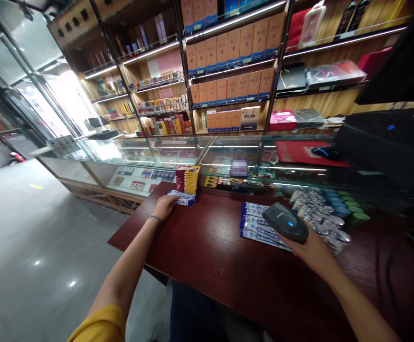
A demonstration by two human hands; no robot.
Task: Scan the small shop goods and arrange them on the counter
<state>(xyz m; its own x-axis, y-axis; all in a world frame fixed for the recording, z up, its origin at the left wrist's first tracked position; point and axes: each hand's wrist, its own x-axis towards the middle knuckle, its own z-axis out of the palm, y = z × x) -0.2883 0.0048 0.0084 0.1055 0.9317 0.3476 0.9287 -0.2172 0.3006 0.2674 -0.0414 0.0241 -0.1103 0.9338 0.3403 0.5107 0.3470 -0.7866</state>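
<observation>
My left hand [165,207] is at the left end of a small group of blue-and-white packets [184,198], its fingers closed over that end. Just behind these stand red and yellow packets [187,179] in a tight upright row. In my right hand [312,249] is a black barcode scanner [286,222] with a blue light on top, tilted toward the left. Below the scanner, several long blue-and-white packets [258,227] lie side by side on the dark red-brown table [207,247]. The scanner and my right hand hide part of them.
Several silver-topped containers [321,213] and green-lidded ones [356,207] stand right of the scanner. A glass display counter [228,147] runs behind the table. On it, a mouse [324,152] rests on a red mat [296,154]. Stocked shelves line the wall.
</observation>
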